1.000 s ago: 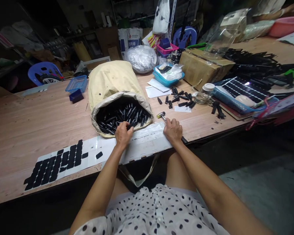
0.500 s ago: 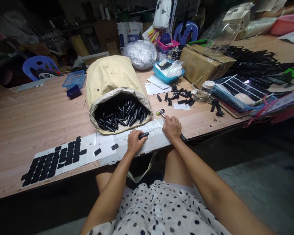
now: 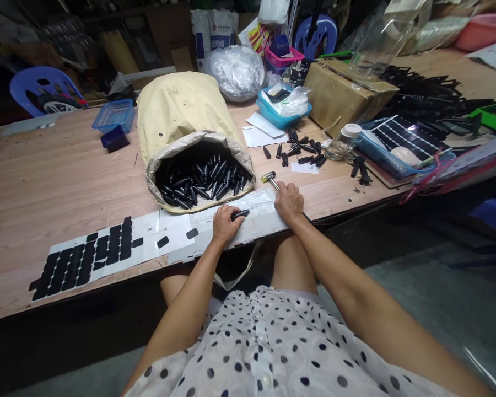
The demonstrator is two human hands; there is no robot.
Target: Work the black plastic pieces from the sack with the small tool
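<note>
My left hand [image 3: 225, 223] is closed on a small black plastic part [image 3: 240, 214], pressed down on a white plastic strip [image 3: 256, 218] at the table's front edge. My right hand [image 3: 289, 201] grips the handle of a small hammer [image 3: 269, 177], whose head lies on the table just beyond my knuckles. Right behind both hands a yellow sack [image 3: 182, 118] lies on its side, its mouth open toward me and full of the same black parts [image 3: 200, 181].
A white sheet with black stickers [image 3: 80, 263] lies at the left front edge. Loose black parts [image 3: 303, 151], a blue tray [image 3: 283, 116], a cardboard box [image 3: 343, 102], solar panels [image 3: 405, 138] and a small blue basket [image 3: 114, 114] crowd the wooden table [image 3: 45, 182].
My left hand came out of the sack's mouth with one black part and set it on the white strip. My right hand stayed on the hammer. The camera tilted down slightly.
</note>
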